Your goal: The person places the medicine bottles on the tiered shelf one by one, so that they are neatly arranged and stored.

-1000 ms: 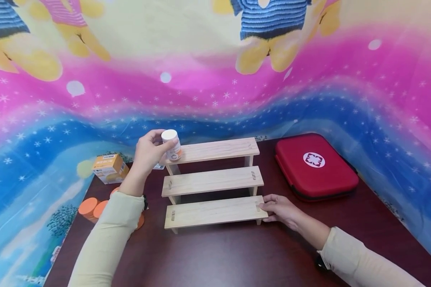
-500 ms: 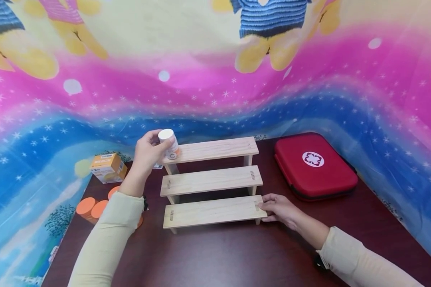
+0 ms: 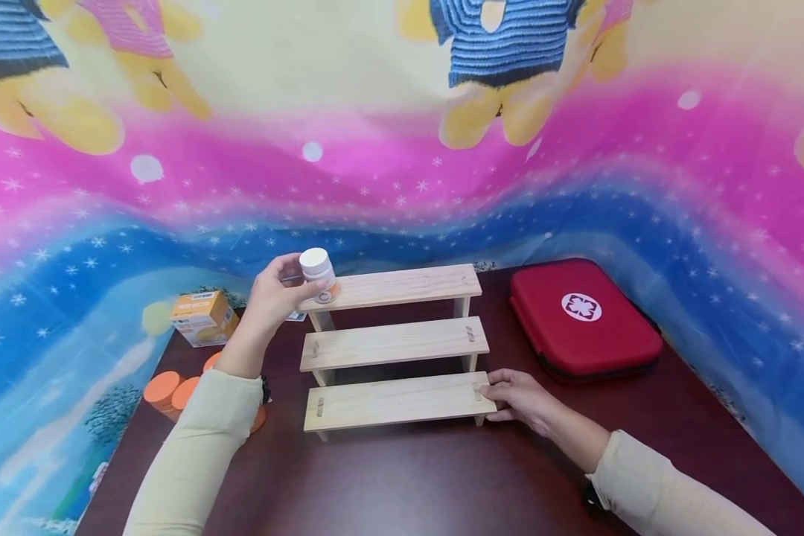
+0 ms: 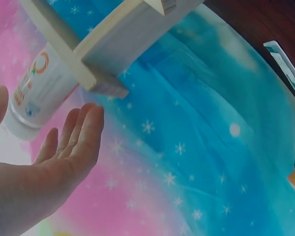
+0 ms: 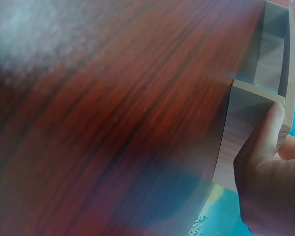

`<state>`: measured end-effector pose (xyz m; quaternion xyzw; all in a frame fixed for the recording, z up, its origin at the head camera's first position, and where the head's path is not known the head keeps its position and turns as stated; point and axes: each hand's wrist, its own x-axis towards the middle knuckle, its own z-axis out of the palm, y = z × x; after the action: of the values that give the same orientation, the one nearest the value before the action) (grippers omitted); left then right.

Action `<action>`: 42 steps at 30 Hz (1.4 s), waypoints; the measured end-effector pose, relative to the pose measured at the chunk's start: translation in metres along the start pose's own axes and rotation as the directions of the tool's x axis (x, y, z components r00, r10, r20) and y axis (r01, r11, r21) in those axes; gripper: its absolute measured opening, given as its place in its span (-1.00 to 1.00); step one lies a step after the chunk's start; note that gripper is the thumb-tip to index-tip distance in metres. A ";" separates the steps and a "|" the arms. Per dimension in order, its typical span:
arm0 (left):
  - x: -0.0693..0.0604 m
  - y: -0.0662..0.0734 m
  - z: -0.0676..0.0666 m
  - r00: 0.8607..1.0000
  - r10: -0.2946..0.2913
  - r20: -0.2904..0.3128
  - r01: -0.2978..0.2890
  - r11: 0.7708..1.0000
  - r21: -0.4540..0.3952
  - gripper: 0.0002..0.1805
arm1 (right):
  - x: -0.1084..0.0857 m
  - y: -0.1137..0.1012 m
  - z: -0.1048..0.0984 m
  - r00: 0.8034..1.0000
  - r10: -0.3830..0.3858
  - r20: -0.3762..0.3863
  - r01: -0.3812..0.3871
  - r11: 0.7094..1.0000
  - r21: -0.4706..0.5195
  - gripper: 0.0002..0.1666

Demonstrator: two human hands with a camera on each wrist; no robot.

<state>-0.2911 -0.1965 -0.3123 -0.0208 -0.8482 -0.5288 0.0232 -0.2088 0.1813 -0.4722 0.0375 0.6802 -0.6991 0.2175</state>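
A white pill bottle (image 3: 316,268) with an orange-marked label stands upright on the left end of the top step of a three-tier wooden shelf (image 3: 395,342). Around the bottle's side my left hand (image 3: 273,295) is spread, thumb in front. The left wrist view shows its fingers (image 4: 86,132) fairly straight and apart from the bottle (image 4: 42,88). My right hand (image 3: 524,403) grips the right end of the lowest step, thumb on top and fingers at the edge. In the right wrist view, its thumb (image 5: 271,123) presses against the wood.
A red zippered case (image 3: 583,316) lies right of the shelf. Left stand an orange-and-white box (image 3: 204,318) and several orange-lidded containers (image 3: 163,388), partly hidden by the left sleeve. A patterned cloth (image 3: 375,164) hangs behind the dark table (image 3: 402,484).
My left hand has loosened from the bottle, its thumb lower and the fingers drawn back. The bottle stays on the top step. My right hand keeps its hold; the head view tilts slightly.
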 end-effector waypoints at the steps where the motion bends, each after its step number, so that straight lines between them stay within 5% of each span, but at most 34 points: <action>1: -0.001 -0.001 -0.002 1.000 0.000 0.007 0.000 1.000 0.005 -0.16 | 0.000 0.001 0.000 1.000 -0.002 -0.006 0.002 1.000 -0.003 -0.59; 7: -0.025 -0.009 -0.018 1.000 0.002 -0.020 0.000 0.996 0.093 -0.18 | 0.001 0.005 0.000 1.000 0.012 -0.008 -0.012 1.000 -0.015 -0.56; 15: -0.074 -0.041 -0.025 0.993 0.056 -0.108 -0.029 0.971 0.236 -0.22 | 0.002 0.007 0.001 1.000 -0.001 -0.025 0.001 1.000 0.003 -0.53; 24: -0.118 -0.085 -0.042 0.987 -0.029 -0.156 0.086 0.925 0.371 -0.26 | 0.002 0.008 0.004 0.999 0.005 -0.032 -0.005 1.000 -0.002 -0.53; 29: -0.136 -0.106 -0.045 0.979 0.007 -0.203 0.093 0.871 0.482 -0.37 | 0.003 0.011 0.003 0.999 0.016 -0.051 -0.016 1.000 -0.002 -0.52; 34: -0.145 -0.118 -0.047 0.961 -0.001 -0.278 0.147 0.851 0.504 -0.40 | 0.003 0.009 0.001 0.997 0.017 -0.070 -0.018 1.000 -0.005 -0.53; 38: -0.151 -0.126 -0.047 0.932 0.000 -0.362 0.195 0.842 0.503 -0.40 | 0.002 0.006 0.001 0.999 0.002 -0.048 -0.003 1.000 -0.014 -0.50; 42: -0.159 -0.139 -0.041 0.898 0.089 -0.430 0.178 0.822 0.540 -0.39 | 0.000 0.004 0.000 0.999 -0.002 -0.038 0.002 1.000 -0.010 -0.52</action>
<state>-0.1401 -0.2963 -0.4285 0.1264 -0.9394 -0.2439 0.2050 -0.2076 0.1808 -0.4763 0.0491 0.6878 -0.6949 0.2040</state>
